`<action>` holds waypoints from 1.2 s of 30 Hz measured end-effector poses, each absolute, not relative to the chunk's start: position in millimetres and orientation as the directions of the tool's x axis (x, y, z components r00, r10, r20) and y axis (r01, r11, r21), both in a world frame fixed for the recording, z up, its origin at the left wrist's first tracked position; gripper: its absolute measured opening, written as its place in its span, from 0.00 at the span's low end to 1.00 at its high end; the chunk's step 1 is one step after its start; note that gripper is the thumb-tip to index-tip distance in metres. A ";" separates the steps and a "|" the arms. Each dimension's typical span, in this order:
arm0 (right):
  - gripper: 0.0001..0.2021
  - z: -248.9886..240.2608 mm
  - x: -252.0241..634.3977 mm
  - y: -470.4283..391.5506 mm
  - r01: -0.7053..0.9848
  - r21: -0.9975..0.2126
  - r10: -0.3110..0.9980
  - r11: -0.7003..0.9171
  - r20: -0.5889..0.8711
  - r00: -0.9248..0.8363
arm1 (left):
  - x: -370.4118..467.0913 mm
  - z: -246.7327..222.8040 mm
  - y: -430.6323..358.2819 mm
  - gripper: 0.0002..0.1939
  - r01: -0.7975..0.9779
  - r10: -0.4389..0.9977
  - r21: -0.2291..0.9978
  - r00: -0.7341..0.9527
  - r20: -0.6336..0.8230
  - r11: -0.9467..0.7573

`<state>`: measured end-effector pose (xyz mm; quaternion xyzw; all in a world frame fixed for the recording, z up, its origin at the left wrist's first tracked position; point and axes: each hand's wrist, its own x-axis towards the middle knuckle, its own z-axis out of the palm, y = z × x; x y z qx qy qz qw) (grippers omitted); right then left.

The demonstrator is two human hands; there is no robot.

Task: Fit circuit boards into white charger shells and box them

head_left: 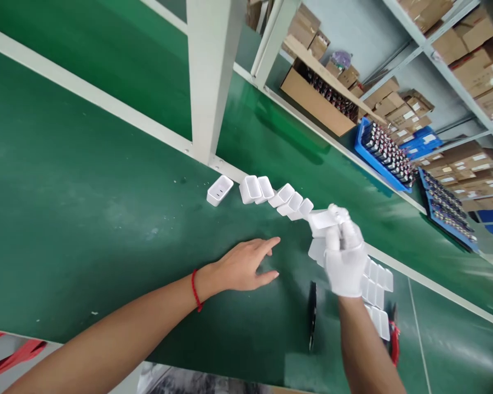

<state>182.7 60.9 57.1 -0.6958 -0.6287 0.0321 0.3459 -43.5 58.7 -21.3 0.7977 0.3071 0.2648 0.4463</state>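
My right hand [345,249], in a white glove, has its fingers closed on a small white plastic case [321,220] at the end of a crooked row. The row holds several open-topped white cases [286,195]; one case [221,190] at its left end shows two dark slots in its bottom. Just below the held case lies a white plastic piece [316,250], partly hidden by the glove. My bare left hand [248,264], with a red cord at the wrist, hovers over or rests on the green tabletop [143,241], fingers apart and holding nothing.
Several white plastic pieces [380,282] lie right of my right forearm, beside a red-handled tool [395,342]. A thin black object [313,316] is between my arms. A white post [211,82] rises behind the row. Blue trays [380,167] of small parts stand beyond.
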 end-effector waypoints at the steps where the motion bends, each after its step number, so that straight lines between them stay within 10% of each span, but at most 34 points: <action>1: 0.22 63.0 189.9 80.8 0.885 -0.465 0.888 0.005 0.408 0.210 | -44.0 -21.0 58.9 0.34 0.258 0.722 0.873 0.677 0.142 -0.414; 18: 0.18 44.8 237.3 229.6 0.890 -0.344 0.932 -0.299 0.094 0.350 | -36.5 -39.7 66.0 0.31 0.322 0.691 0.749 0.682 0.241 -0.579; 22: 0.30 70.2 244.0 176.3 0.901 -0.377 0.932 -0.217 0.194 0.306 | -41.5 -28.3 55.6 0.23 0.316 0.729 0.779 0.638 0.248 -0.541; 31: 0.16 73.6 233.6 -66.5 0.890 -0.434 0.986 0.142 0.146 -0.086 | -42.7 -41.2 74.2 0.19 0.363 0.702 0.714 0.668 0.249 -0.598; 36: 0.16 50.2 243.0 -167.1 0.894 -0.446 0.998 -0.046 0.017 0.060 | -49.3 -37.9 74.0 0.27 0.431 0.700 0.650 0.678 0.226 -0.627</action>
